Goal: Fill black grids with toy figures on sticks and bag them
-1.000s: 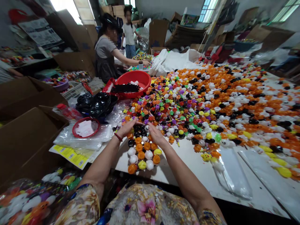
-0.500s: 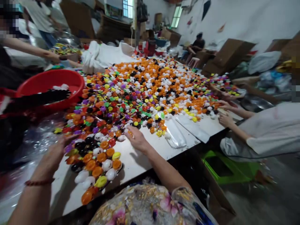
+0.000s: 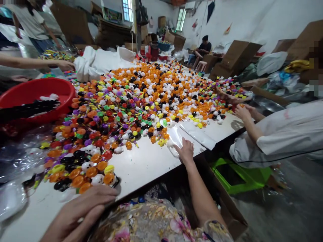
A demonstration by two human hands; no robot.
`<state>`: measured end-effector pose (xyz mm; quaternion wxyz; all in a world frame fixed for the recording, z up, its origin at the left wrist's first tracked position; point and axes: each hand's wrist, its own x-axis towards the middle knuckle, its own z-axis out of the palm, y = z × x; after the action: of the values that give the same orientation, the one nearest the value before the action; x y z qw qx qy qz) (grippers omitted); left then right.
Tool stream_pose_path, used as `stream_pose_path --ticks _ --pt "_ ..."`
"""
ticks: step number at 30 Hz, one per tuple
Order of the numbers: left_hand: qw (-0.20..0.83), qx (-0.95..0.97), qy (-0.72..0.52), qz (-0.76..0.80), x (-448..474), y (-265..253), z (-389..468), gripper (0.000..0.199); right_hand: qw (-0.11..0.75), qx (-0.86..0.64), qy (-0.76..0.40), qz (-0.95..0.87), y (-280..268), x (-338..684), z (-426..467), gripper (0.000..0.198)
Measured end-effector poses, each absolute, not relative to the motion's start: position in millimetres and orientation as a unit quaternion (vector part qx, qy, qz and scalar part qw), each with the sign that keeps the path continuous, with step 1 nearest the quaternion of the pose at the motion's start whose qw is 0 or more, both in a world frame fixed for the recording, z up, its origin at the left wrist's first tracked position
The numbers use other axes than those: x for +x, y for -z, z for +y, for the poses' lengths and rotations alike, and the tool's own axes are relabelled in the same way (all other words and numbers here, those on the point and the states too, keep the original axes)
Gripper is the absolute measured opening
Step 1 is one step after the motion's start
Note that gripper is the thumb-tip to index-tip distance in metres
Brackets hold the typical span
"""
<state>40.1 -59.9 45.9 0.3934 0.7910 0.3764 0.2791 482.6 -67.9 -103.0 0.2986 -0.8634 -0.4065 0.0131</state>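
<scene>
My left hand [image 3: 84, 210] lies low at the near table edge, fingers stretched out flat, beside a group of small plastic trinkets [image 3: 91, 172] in orange, white, black and yellow. Some are pumpkin-shaped and others look like skulls. The fingers partly cover the nearest ones. My right hand [image 3: 186, 150] reaches to a clear plastic bag [image 3: 173, 134] on the table, with its thumb spread from the fingers and touching the bag. Whether it pinches any film is hard to see. Another flat clear bag [image 3: 199, 136] lies just right of it.
A large heap of mixed trinkets [image 3: 151, 87] covers the white table [image 3: 141, 164]. At left stand a red basin [image 3: 68, 97] and crumpled clear plastic [image 3: 27, 148]. A co-worker's hands [image 3: 244, 112] are at the right edge. A green stool [image 3: 239, 178] stands below.
My right hand has moved right from the heap onto the clear bag. My left hand has left the trinkets' far left side and come down to their near side. The view has shifted right.
</scene>
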Motion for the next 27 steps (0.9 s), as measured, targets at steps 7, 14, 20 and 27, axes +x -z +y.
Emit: stream_pose_path --ticks 7,14,20,27 --pt "0.627 0.735 -0.021 0.258 144 -21 -57 0.043 0.302 -0.862 -0.001 -0.407 99 488 -60 0.042" --pt "0.486 0.829 -0.180 0.210 237 57 -46 0.036 0.242 -0.883 -0.017 -0.403 90 515 -54 0.018" --pt "0.207 0.936 -0.237 0.157 330 91 -29 0.046 0.216 -0.866 0.022 -0.450 86 506 -46 0.011" --pt "0.060 0.920 -0.173 0.346 356 117 -9 0.056 0.179 -0.869 0.053 -0.459 71 514 -42 0.009"
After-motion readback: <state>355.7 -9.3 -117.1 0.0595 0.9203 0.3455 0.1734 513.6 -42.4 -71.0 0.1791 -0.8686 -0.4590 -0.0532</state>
